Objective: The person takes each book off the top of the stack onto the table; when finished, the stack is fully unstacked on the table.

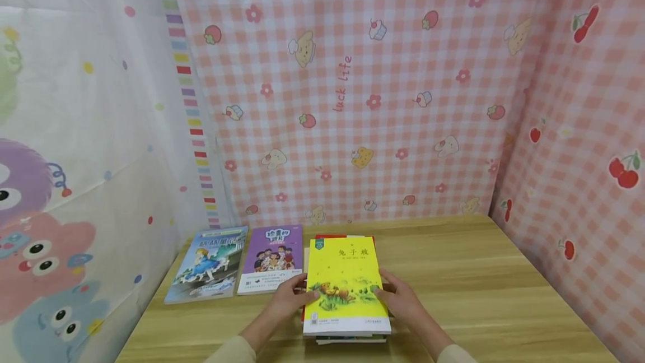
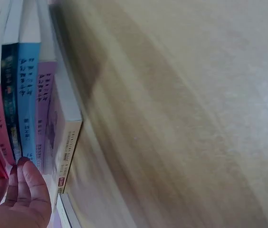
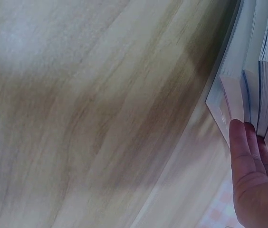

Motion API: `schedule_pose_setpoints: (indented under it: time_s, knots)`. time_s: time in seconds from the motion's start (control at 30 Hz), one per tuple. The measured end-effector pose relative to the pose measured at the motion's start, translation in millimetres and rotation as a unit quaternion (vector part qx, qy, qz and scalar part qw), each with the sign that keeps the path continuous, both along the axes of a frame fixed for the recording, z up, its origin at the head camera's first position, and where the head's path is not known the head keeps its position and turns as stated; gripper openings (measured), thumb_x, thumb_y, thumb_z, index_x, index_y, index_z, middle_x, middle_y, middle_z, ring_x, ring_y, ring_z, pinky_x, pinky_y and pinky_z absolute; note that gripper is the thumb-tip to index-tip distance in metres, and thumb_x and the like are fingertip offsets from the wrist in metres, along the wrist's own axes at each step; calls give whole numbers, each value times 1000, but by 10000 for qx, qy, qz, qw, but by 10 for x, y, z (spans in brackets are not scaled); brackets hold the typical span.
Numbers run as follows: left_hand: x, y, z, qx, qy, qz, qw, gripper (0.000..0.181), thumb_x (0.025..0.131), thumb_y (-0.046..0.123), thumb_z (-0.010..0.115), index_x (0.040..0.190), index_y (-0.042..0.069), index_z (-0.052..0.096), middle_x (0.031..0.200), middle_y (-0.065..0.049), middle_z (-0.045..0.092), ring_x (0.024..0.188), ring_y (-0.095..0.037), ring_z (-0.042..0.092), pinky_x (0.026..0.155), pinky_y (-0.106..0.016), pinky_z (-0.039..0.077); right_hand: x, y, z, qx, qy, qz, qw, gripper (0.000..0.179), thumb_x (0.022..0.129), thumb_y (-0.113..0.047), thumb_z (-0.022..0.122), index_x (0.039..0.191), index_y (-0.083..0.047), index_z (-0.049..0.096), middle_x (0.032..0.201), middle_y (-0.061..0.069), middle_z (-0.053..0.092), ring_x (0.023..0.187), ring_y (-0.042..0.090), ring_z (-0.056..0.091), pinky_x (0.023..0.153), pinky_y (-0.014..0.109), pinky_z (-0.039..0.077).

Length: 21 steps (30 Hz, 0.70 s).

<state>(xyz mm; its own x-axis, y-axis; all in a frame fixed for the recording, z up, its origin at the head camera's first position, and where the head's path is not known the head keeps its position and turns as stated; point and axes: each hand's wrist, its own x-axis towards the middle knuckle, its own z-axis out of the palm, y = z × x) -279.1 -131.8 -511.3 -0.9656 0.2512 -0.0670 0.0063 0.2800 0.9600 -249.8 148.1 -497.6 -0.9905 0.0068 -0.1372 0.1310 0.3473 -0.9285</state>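
Observation:
A yellow book (image 1: 347, 273) with a rabbit-like animal drawn on its cover lies on top of a stack of books. My left hand (image 1: 288, 299) grips the stack's left side, thumb on the yellow cover. On the opposite side my right hand (image 1: 403, 299) holds it the same way. In the left wrist view, pink, dark, blue and purple spines (image 2: 27, 104) show, with the left fingertips against them. A book with a cream spine (image 2: 68, 152) sits lowest there. White page edges (image 3: 267, 90) appear in the right wrist view, the right fingers pressed along them.
On the wooden table (image 1: 468, 284), a blue book (image 1: 208, 265) with a girl on its cover lies at the far left. A purple book (image 1: 272, 259) lies between it and the stack. Pink checked cloth (image 1: 353, 133) hangs behind, and a white patterned cloth (image 1: 126, 184) on the left.

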Motion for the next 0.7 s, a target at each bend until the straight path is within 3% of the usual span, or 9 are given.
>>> schedule_pose_setpoints:
  time_s: [0.27,0.5,0.7]
  knots:
    - [-64,-6,-37,680,-360,125,9970,67,88,8,75,142,-13,41,119,-17,58,95,-21,60,78,-35,57,51,9,-2,-518,55,24,9986,49,103,-10,49,151,-1,39,129,31,55,98,27,66,73,40,58]
    - [-86,-41,24,1086,-611,345,9916,67,87,-2,69,146,-10,37,114,-18,57,86,-21,66,73,-36,58,22,-5,-17,-309,163,-33,9994,47,103,-10,50,148,-3,44,132,32,54,103,30,63,73,41,56]
    - [-128,-102,49,1092,-715,425,9905,67,88,-5,65,148,-7,35,119,-20,57,91,-22,67,78,-37,58,9,16,-64,-85,333,86,9994,54,97,-11,61,148,-3,45,131,31,56,104,31,61,73,41,55]
